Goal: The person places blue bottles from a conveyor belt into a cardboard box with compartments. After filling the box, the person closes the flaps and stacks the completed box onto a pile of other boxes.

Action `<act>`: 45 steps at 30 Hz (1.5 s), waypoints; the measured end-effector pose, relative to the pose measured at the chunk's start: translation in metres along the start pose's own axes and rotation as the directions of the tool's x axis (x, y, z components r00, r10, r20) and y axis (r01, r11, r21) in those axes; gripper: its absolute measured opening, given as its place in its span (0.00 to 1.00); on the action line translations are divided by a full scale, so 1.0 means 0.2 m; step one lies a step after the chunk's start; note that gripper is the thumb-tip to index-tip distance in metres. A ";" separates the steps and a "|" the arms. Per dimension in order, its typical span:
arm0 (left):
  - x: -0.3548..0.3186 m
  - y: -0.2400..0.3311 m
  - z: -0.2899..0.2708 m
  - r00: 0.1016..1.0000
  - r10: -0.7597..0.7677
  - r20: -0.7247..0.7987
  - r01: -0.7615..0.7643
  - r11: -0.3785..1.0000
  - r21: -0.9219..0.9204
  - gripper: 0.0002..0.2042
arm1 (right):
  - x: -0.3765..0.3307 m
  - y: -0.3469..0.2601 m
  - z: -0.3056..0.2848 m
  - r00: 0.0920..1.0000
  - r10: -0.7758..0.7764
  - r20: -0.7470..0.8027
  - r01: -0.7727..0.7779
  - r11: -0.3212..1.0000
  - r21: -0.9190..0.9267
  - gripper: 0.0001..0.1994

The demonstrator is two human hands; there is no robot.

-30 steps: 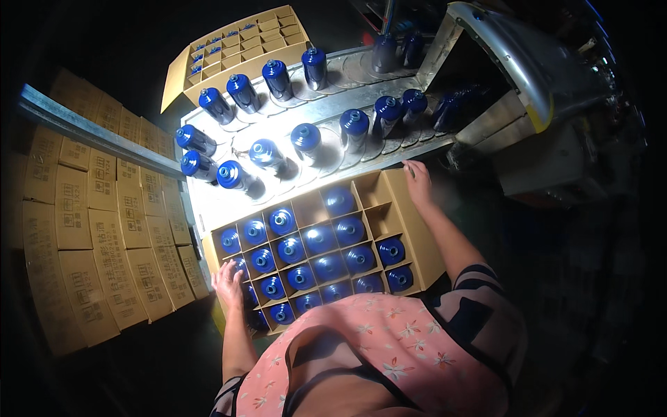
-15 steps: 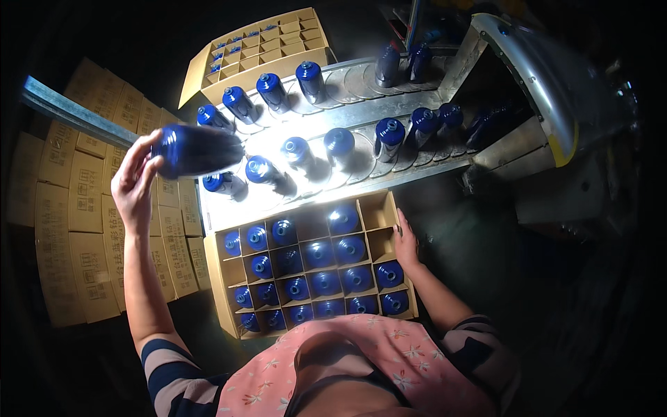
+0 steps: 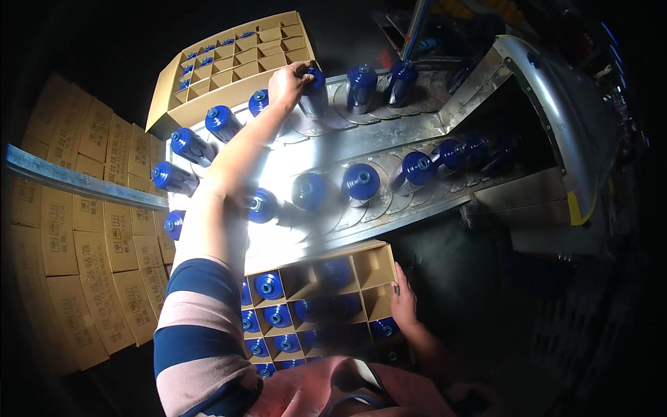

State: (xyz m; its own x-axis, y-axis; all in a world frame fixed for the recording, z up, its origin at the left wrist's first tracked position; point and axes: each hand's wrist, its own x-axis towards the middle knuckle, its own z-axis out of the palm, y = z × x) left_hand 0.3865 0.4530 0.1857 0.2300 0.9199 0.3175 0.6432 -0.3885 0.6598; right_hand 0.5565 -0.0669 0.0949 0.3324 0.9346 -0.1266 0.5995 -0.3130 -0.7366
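Bright metal conveyor: left hand closed around blue plastic bottle; right hand spread flat on divided cardboard box. Risk: stretched forearm topples neighbouring bottles.

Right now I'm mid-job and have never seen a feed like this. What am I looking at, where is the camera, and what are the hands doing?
This is one picture from a wide fisheye camera worn on a person's head, looking down, so straight edges curve near the rim. There is no machine arm: the two bare hands are the person's own.

The left hand, on a striped sleeve, reaches far forward and closes its fingers around a blue bottle standing on the lit metal conveyor. More blue bottles stand along that conveyor in two rows.

The right hand rests on the edge of a cardboard box with dividers, close to the body; many of its cells already hold bottles. A second divided box sits beyond the conveyor, mostly unfilled. Flat folded cartons are stacked on the left.
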 end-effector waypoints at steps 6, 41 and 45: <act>0.16 -0.33 0.23 0.999 -0.004 -0.048 0.009 0.994 0.108 0.18 | 0.11 0.06 0.03 0.999 0.049 -0.007 -0.049 0.999 0.019 0.27; -0.83 0.47 0.17 0.806 0.150 0.572 -0.152 0.987 -0.045 0.23 | 0.04 0.10 -0.05 0.981 0.160 0.110 -0.168 0.984 0.067 0.37; -0.83 0.42 0.27 0.849 0.150 0.507 0.113 0.885 -0.451 0.18 | 0.05 0.11 -0.03 0.994 0.100 0.040 -0.104 0.991 0.084 0.36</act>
State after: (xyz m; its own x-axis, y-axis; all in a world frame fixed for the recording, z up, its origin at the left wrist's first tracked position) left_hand 0.4417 0.2699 0.1515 0.6623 0.7489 0.0233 0.2656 -0.2638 0.9273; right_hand 0.5762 -0.0657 0.0819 0.3613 0.9045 -0.2266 0.4986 -0.3928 -0.7727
